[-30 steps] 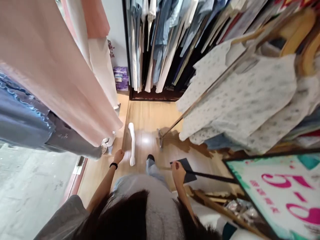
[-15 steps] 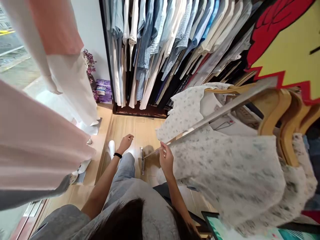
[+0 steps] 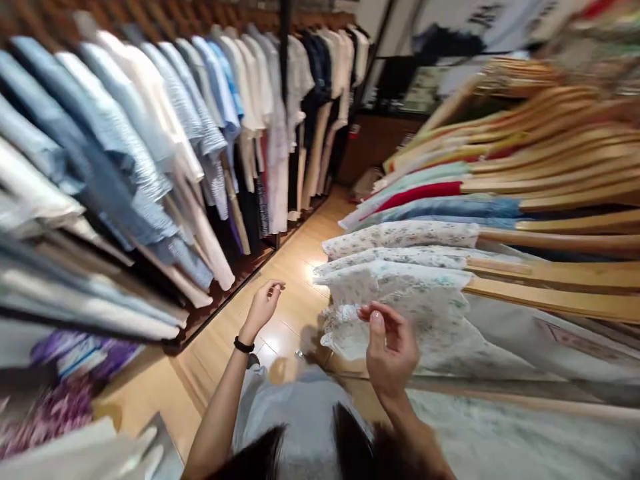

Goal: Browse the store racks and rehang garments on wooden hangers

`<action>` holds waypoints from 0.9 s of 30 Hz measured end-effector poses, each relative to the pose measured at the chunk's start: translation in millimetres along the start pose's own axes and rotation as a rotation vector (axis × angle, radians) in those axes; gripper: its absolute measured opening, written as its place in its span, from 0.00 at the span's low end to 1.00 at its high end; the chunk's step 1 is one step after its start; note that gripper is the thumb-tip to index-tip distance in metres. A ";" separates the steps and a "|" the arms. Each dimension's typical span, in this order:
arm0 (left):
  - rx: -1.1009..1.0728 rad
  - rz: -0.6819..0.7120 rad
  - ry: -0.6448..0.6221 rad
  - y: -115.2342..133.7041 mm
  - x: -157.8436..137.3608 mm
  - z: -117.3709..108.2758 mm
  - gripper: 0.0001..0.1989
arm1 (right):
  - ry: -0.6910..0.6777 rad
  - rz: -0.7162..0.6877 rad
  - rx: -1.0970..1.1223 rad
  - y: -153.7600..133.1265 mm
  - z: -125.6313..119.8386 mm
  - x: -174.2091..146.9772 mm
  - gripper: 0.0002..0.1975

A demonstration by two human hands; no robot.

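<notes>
My left grip (image 3: 263, 308) hangs at seven o'clock, fingers loosely curled around nothing I can see; my right grip (image 3: 391, 350), at five, is half-curled and holds nothing visible. Just past its fingertips, at four o'clock, hangs a white floral blouse (image 3: 410, 297); whether I touch it, I cannot tell. It shares its row of wooden hangers (image 3: 555, 300) with other floral tops, then blue, red and green garments toward two. At ten to twelve, a black-framed rack (image 3: 284, 73) is packed with blue, white and cream shirts (image 3: 103, 140). Purple packs (image 3: 114, 360) sit at eight.
</notes>
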State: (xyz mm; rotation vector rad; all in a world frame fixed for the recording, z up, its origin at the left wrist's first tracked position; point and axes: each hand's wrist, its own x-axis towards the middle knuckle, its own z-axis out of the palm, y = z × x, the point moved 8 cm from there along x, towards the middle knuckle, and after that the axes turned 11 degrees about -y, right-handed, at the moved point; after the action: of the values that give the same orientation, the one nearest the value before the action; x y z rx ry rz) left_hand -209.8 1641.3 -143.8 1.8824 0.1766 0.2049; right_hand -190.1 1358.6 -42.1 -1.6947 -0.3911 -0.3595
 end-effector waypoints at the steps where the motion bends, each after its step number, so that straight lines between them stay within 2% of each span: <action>1: -0.017 0.026 -0.061 7.8 20.6 -4.1 0.12 | 0.101 0.000 -0.006 -7.5 0.1 4.4 0.13; 3: -0.054 0.081 -0.190 25.1 61.1 -1.5 0.12 | 0.273 0.000 -0.030 -20.2 -1.2 11.7 0.13; 7: -0.088 0.259 -0.467 67.6 128.2 28.4 0.12 | 0.601 -0.033 -0.153 -43.3 -7.0 20.2 0.15; 10: -0.092 0.427 -0.592 107.3 164.7 47.6 0.12 | 0.835 -0.113 -0.251 -61.8 -8.0 24.9 0.17; 12: -0.086 0.541 -0.637 140.3 181.9 57.9 0.12 | 0.922 -0.132 -0.331 -70.6 -5.2 31.7 0.19; 15: -0.077 0.762 -0.699 200.9 189.3 75.2 0.12 | 1.005 -0.079 -0.528 -79.0 1.4 42.9 0.27; 17: -0.056 0.938 -0.785 240.4 180.1 91.5 0.16 | 1.040 0.008 -0.693 -81.5 6.8 50.6 0.34; 19: 0.025 1.075 -0.884 267.8 167.4 111.6 0.21 | 1.052 0.134 -0.866 -80.6 11.1 59.5 0.37; 21: 0.147 1.137 -0.960 279.8 161.1 133.0 0.22 | 1.076 0.265 -0.999 -76.9 12.0 66.4 0.36; 23: 0.241 1.146 -1.003 281.5 164.6 151.5 0.20 | 1.125 0.384 -1.070 -72.1 9.3 69.4 0.32; 27: 0.260 1.143 -1.060 280.4 187.4 175.9 0.16 | 1.201 0.548 -1.124 -67.8 4.5 71.4 0.29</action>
State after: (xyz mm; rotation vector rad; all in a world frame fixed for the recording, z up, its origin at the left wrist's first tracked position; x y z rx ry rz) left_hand 18.4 1433.0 78.0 1.8937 -1.6608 -0.0853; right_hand -156.9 1376.9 48.9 -2.1283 1.3595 -1.2066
